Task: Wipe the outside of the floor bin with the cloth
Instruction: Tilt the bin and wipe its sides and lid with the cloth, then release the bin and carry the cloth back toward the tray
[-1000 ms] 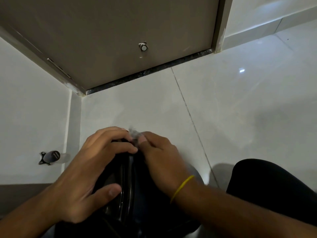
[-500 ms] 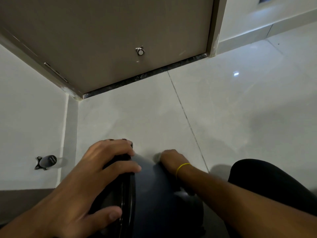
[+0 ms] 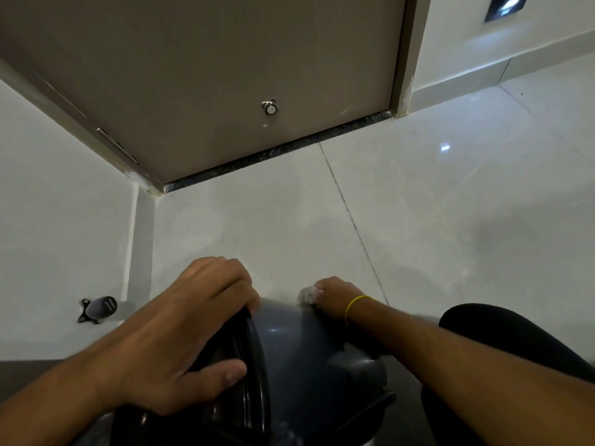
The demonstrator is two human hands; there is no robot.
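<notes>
The grey floor bin point(image 3: 309, 355) lies tilted at the bottom centre, its side facing up. My left hand point(image 3: 180, 329) grips the bin's black rim point(image 3: 254, 375), fingers over the top and thumb underneath. On the bin's far right side, my right hand point(image 3: 335, 297) is closed around a small white cloth point(image 3: 307, 295) and presses it against the grey wall. A yellow band circles that wrist. Most of the cloth is hidden inside the fist.
A brown door point(image 3: 225, 75) with a metal stopper point(image 3: 269, 107) stands ahead, above a dark threshold. A black door stop point(image 3: 98, 309) sticks out of the white wall at left. My black-clad knee point(image 3: 502, 336) is at right. Glossy white tiles surround the bin.
My right hand has slid with the cloth from the rim down the bin's far side. More grey wall now shows. The left hand keeps its grip on the rim.
</notes>
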